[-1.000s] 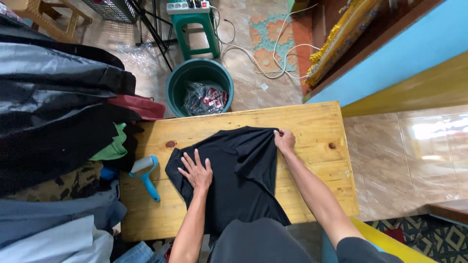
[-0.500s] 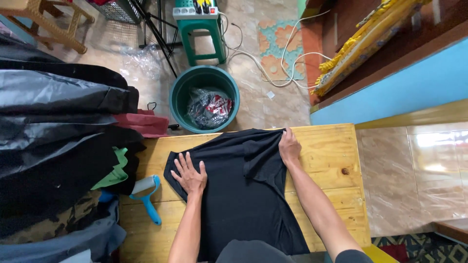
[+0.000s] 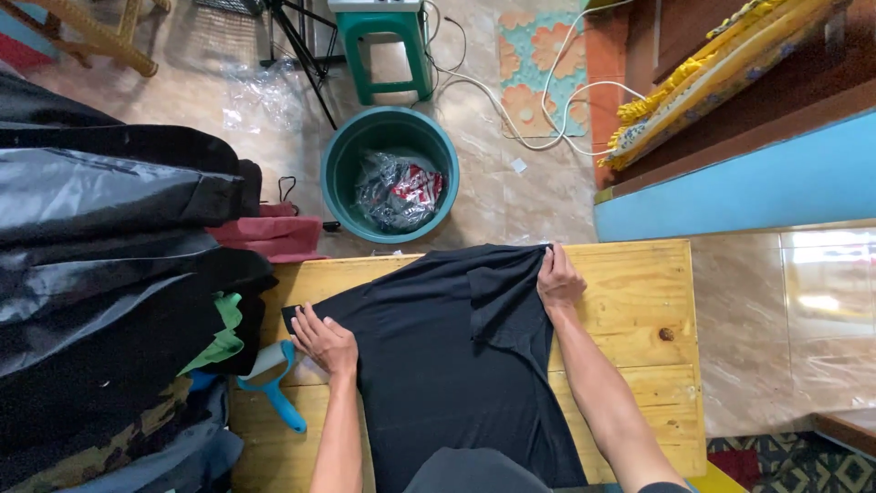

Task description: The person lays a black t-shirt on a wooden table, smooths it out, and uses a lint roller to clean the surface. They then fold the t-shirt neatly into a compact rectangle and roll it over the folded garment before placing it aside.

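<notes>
Flat under the left hand [image 3: 326, 340], fingers spread on its left edge, and pinched at the far corner fold by the right hand [image 3: 558, 279]: black garment [image 3: 438, 356] across the wooden table [image 3: 639, 301], likely soft, light, limp, best gripped by edges.

A crumpled clear plastic package with red and white print [image 3: 399, 190] lies inside the round green plastic tub [image 3: 339, 173] on the floor, just beyond the far edge of the table. A second crumpled clear plastic wrapper [image 3: 260, 96] lies on the floor tiles, left of the tub.
</notes>
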